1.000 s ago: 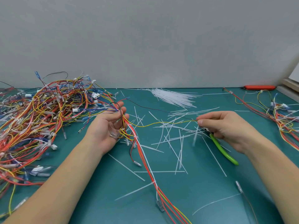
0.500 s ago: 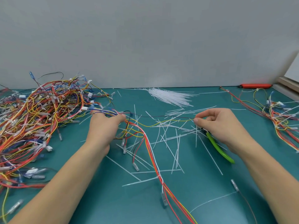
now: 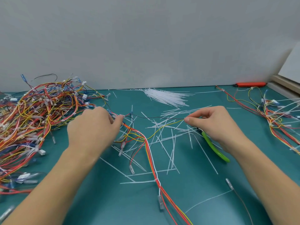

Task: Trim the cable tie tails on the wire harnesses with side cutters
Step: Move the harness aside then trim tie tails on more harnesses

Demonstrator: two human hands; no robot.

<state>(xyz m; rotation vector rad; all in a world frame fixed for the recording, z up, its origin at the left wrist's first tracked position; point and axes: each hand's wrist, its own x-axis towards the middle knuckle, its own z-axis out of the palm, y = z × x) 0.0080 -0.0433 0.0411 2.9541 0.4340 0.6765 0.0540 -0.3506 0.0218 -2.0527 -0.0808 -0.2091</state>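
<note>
1. The left hand (image 3: 92, 129) holds one wire harness (image 3: 146, 153) near the middle of the counter (image 3: 203, 189). Its fingers curl round the wires. I think this keeps the bunch from sliding.
2. The right hand (image 3: 214, 125) pinches thin wires from that harness. It pulls them out to the side, maybe to find the next cable tie.
3. The side cutters (image 3: 215, 147) sit tucked under the right hand. Only the green handles stick out. I think they are kept close, ready to snip.
4. A big pile of harnesses (image 3: 35, 120) lies at the left edge. More lie at the right edge (image 3: 276, 117).
5. Cut white tie tails (image 3: 172, 143) lie scattered in the middle.
</note>
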